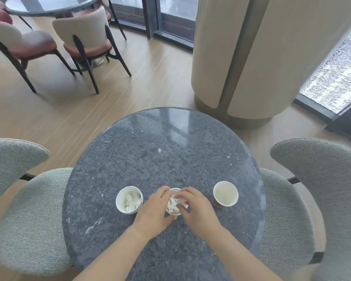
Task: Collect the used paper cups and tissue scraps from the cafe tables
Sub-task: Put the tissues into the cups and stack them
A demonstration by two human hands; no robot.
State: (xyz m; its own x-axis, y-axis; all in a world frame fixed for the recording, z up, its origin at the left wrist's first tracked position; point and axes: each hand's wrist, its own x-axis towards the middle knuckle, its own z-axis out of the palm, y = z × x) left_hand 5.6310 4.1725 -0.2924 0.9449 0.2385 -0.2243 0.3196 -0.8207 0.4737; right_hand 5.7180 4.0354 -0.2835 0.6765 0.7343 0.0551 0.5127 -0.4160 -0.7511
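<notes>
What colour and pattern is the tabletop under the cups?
The tabletop is dark grey, mottled like stone with pale flecks; seen best in the head view.

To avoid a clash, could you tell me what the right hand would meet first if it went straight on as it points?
Probably the left hand, gripping the same white paper cup of tissue scraps that the right hand is over; their heights are hard to compare.
</notes>
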